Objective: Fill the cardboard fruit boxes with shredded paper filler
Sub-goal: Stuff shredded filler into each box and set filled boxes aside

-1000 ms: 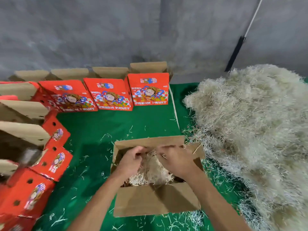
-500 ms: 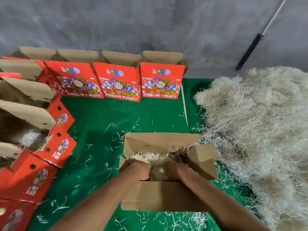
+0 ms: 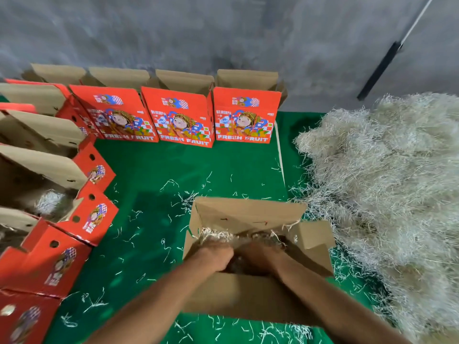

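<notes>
1. open cardboard box (image 3: 248, 296) lies on the green cloth (image 3: 154, 244), shredded paper (image 3: 223, 235) inside.
2. left hand (image 3: 214, 254) and right hand (image 3: 258, 256) are sunk in it; finger state cannot be told.
3. big filler heap (image 3: 387, 184) sits just right; red fruit boxes (image 3: 178, 115) line back and left.

The open box (image 3: 250, 297) in front is showing plain brown matt cardboard on its flaps and walls, while the boxes along the back (image 3: 246, 115) are wearing a smooth printed red face with raw brown flaps above. The shredded paper pile (image 3: 387, 184) is lying pale, thin and wiry-looking, and loose strands are scattering over the green cloth-like cover (image 3: 154, 175). The wall (image 3: 198, 28) behind is looking like rough, mottled grey concrete.
</notes>
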Demonstrator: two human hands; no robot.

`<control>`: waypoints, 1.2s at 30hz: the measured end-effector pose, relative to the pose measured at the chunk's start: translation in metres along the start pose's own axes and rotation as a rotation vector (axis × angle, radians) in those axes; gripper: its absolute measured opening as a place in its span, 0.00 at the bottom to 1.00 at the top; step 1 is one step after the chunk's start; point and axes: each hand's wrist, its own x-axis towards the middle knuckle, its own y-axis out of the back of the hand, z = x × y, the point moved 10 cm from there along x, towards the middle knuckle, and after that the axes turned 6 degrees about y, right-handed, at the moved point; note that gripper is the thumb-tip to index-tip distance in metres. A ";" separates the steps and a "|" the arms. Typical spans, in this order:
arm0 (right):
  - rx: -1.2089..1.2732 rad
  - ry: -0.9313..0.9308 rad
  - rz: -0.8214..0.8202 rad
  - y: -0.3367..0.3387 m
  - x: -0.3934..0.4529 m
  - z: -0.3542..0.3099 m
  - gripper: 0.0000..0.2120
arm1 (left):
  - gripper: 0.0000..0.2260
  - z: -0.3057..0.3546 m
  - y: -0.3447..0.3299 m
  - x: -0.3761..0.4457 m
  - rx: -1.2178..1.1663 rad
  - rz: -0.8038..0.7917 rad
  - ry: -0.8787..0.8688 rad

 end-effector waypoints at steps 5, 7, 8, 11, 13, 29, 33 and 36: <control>-0.513 0.048 -0.070 -0.013 0.001 0.005 0.19 | 0.21 -0.008 -0.011 0.013 0.297 -0.054 0.048; -0.597 -0.082 -0.174 -0.010 -0.012 0.030 0.14 | 0.23 -0.018 -0.010 0.011 0.343 -0.054 0.071; -0.603 -0.171 -0.220 -0.008 -0.019 0.050 0.14 | 0.23 -0.023 -0.010 0.010 0.352 -0.054 0.076; -0.643 -0.281 -0.190 -0.008 -0.029 0.079 0.13 | 0.18 -0.031 -0.007 0.002 0.311 -0.103 0.123; -0.641 -0.302 -0.096 0.000 -0.027 0.075 0.11 | 0.13 -0.021 0.001 0.001 0.211 -0.078 0.097; -0.524 -0.288 -0.052 -0.019 -0.022 0.074 0.18 | 0.22 -0.022 -0.035 0.001 0.381 -0.199 0.038; -0.320 -0.152 -0.059 -0.018 -0.007 0.054 0.13 | 0.24 0.007 -0.019 -0.007 0.391 -0.057 -0.004; 0.169 -0.112 0.259 0.015 -0.018 0.029 0.08 | 0.32 0.013 -0.001 -0.018 0.369 0.044 0.083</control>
